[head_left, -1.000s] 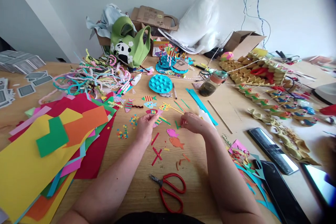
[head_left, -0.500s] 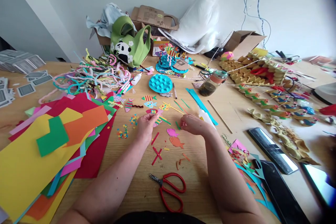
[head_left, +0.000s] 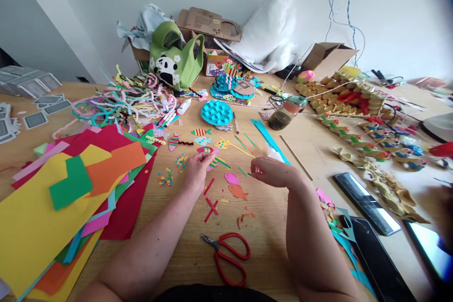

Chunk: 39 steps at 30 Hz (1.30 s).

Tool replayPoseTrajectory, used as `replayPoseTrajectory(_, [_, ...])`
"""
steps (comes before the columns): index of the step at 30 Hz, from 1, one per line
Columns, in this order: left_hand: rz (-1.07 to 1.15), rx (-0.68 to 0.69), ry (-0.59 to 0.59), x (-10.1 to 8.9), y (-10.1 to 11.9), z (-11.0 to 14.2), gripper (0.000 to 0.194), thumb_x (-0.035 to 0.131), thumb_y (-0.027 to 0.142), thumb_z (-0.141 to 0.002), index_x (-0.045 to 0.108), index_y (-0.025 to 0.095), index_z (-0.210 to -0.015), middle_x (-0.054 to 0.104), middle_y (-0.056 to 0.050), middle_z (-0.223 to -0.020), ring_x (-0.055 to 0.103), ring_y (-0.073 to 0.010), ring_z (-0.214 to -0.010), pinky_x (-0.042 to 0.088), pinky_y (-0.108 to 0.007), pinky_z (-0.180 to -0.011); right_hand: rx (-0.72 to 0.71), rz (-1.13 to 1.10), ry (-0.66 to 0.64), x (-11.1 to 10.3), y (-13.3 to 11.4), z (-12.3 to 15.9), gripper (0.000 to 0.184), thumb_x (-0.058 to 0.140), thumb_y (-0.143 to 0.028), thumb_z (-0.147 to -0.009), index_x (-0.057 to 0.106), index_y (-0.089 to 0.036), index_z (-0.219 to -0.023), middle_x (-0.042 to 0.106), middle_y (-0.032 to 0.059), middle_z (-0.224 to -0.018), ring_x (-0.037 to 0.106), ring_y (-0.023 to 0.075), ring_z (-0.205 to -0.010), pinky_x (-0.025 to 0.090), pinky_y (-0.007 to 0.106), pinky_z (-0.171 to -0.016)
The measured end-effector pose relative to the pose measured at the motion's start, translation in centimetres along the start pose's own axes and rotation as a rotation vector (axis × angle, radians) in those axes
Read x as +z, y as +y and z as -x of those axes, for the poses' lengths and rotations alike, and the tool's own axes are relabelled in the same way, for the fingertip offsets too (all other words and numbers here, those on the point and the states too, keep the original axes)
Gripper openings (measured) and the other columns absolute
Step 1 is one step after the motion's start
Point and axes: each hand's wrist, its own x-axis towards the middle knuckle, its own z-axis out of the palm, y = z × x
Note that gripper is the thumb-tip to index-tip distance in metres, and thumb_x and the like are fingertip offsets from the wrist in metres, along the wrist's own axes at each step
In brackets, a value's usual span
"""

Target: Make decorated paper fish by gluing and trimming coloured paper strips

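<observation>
My left hand (head_left: pixel 196 170) pinches a striped paper fish (head_left: pixel 212 165) by its pink tail, just above the table. My right hand (head_left: pixel 272 171) is closed, palm down, to the right of a small green paper strip (head_left: pixel 242 171); what its fingers hold is hidden. Between and below the hands lie a pink paper fish (head_left: pixel 231 178) and an orange paper fish (head_left: pixel 238 192). Nearer me are red paper strips (head_left: pixel 211 207) and red-handled scissors (head_left: pixel 230 257). Finished-looking patterned fish (head_left: pixel 201 132) lie beyond the left hand.
Coloured paper sheets (head_left: pixel 46 226) cover the left side, with pipe cleaners (head_left: pixel 120 99) behind. A blue bumpy disc (head_left: pixel 216 113), a lidded jar (head_left: pixel 288 112) and a wooden stick (head_left: pixel 296 156) stand or lie farther back. Phones (head_left: pixel 368 203) and paper scraps lie at right.
My right hand has moved right, away from the fish, uncovering more of the green strip. My left hand keeps its hold on the fish in the same place.
</observation>
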Motion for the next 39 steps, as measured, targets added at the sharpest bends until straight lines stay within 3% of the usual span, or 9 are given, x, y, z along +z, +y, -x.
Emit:
replayPoseTrajectory(3, [0.001, -0.012, -0.009, 0.1, 0.1, 0.0, 0.022, 0.080, 0.032, -0.053, 0.067, 0.017, -0.062, 0.063, 0.001, -0.062, 0.056, -0.0117, -0.060, 0.044, -0.025, -0.060, -0.018, -0.065, 0.022, -0.7, -0.2, 1.1, 0.016, 0.048, -0.018, -0.082, 0.063, -0.017, -0.089, 0.068, 0.0085, -0.094, 0.060, 0.0200, -0.086, 0.043, 0.029, -0.072])
replayPoseTrajectory(9, [0.011, -0.034, -0.076, 0.2, 0.5, 0.3, 0.022, 0.081, 0.032, -0.053, 0.066, 0.017, -0.062, 0.066, -0.001, -0.065, 0.060, -0.0147, -0.066, 0.045, -0.027, -0.063, -0.266, -0.423, 0.174, -0.8, -0.5, 0.6, 0.013, 0.050, -0.027, -0.083, 0.057, -0.018, -0.078, 0.063, 0.0021, -0.073, 0.054, 0.0129, -0.066, 0.041, 0.025, -0.060])
replayPoseTrajectory(13, [0.097, -0.073, -0.214, 0.5, 1.2, 0.9, 0.020, 0.080, 0.031, -0.055, 0.067, 0.018, -0.064, 0.071, -0.003, -0.071, 0.066, -0.0185, -0.077, 0.047, -0.029, -0.071, -0.245, -0.665, 0.252, 0.0, -0.8, -1.0, 0.016, 0.058, -0.034, -0.078, 0.054, -0.018, -0.078, 0.056, -0.0015, -0.066, 0.050, 0.0104, -0.059, 0.039, 0.022, -0.054])
replayPoseTrajectory(17, [0.127, -0.127, -0.350, 0.6, 1.7, 1.6, 0.018, 0.080, 0.027, -0.057, 0.068, 0.017, -0.067, 0.072, -0.005, -0.075, 0.068, -0.0214, -0.082, 0.048, -0.035, -0.079, -0.217, -0.819, 0.277, 0.7, -1.0, -2.1, 0.024, 0.062, -0.036, -0.074, 0.052, -0.018, -0.085, 0.058, -0.0013, -0.068, 0.054, 0.0116, -0.063, 0.042, 0.023, -0.056])
replayPoseTrajectory(25, [0.067, -0.116, -0.408, 0.5, 1.2, 1.6, 0.017, 0.080, 0.027, -0.059, 0.070, 0.015, -0.067, 0.073, -0.007, -0.077, 0.067, -0.0213, -0.083, 0.047, -0.035, -0.083, -0.268, -0.929, 0.218, 1.1, -1.8, -2.5, 0.023, 0.063, -0.031, -0.074, 0.051, -0.018, -0.088, 0.067, 0.0032, -0.076, 0.061, 0.0144, -0.070, 0.046, 0.026, -0.061])
replayPoseTrajectory(33, [0.051, -0.119, -0.342, 0.4, 0.7, 1.3, 0.018, 0.080, 0.027, -0.058, 0.069, 0.017, -0.068, 0.072, -0.005, -0.075, 0.066, -0.0190, -0.077, 0.048, -0.032, -0.076, -0.192, -0.747, 0.263, 1.1, -1.5, -2.6, 0.016, 0.058, -0.025, -0.079, 0.056, -0.016, -0.092, 0.065, 0.0023, -0.076, 0.059, 0.0129, -0.068, 0.044, 0.023, -0.058])
replayPoseTrajectory(39, [0.038, -0.110, -0.242, 0.5, 0.8, 1.0, 0.024, 0.082, 0.031, -0.054, 0.069, 0.017, -0.067, 0.071, -0.003, -0.072, 0.066, -0.0184, -0.073, 0.048, -0.032, -0.073, 0.031, -0.312, 0.306, 1.3, -0.3, -3.1, 0.006, 0.056, -0.018, -0.077, 0.061, -0.019, -0.079, 0.067, 0.0022, -0.078, 0.058, 0.0141, -0.070, 0.039, 0.024, -0.059])
